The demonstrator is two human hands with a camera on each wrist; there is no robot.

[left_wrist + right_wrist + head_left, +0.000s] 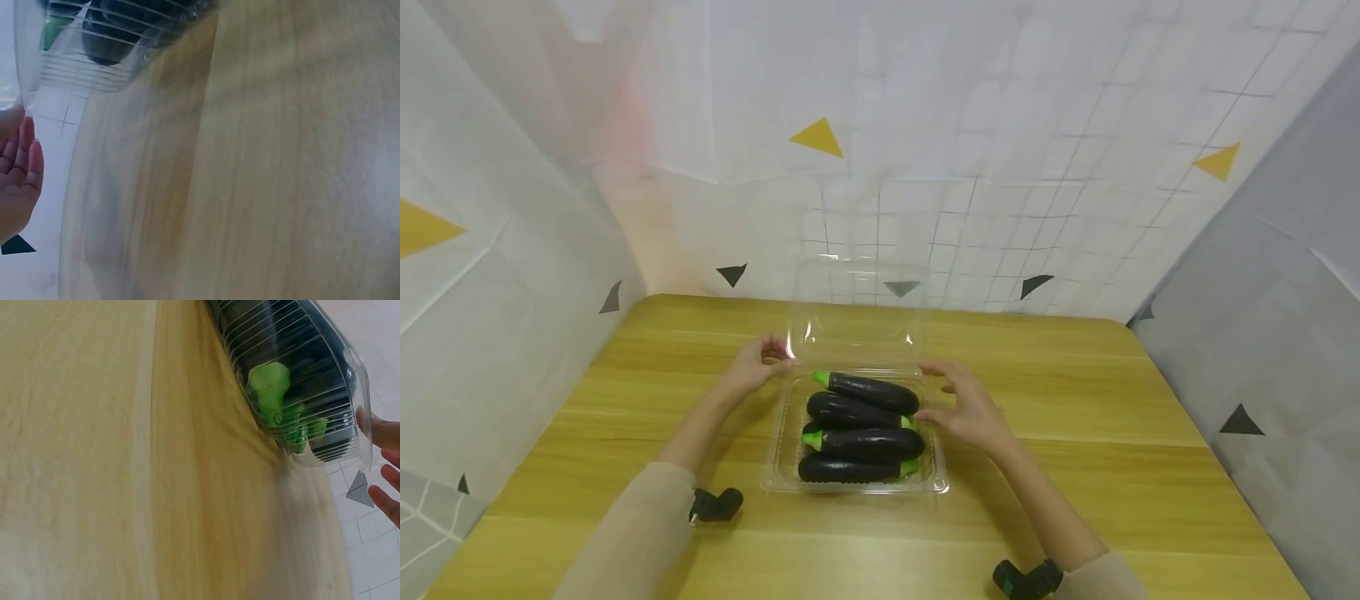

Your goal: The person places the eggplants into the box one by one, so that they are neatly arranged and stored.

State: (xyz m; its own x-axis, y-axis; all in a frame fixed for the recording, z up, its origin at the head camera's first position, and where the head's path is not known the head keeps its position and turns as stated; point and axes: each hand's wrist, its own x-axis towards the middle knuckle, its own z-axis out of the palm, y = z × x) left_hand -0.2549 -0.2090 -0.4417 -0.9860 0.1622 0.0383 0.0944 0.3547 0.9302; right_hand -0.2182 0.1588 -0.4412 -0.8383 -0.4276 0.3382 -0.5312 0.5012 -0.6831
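Note:
A clear plastic clamshell container (782,467) stands on the table, its lid (857,325) raised upright at the back. Several dark eggplants (865,444) with green stem ends lie crosswise in the base. At the back left, my left hand (758,364) pinches the lid's lower edge between thumb and curled fingers; in the left wrist view the fingers (25,153) meet that edge. On the right side my right hand (966,408) has its fingers spread, with the thumb touching the rim. Through the ribbed wall (294,337), green stems (270,390) show in the right wrist view.
The wooden table (1112,467) carries the container near its middle. White sheeting (880,100) with grid lines and yellow and black triangles rises behind and at both sides. A black wrist-worn device (717,505) sits on the left forearm, another (1028,579) on the right.

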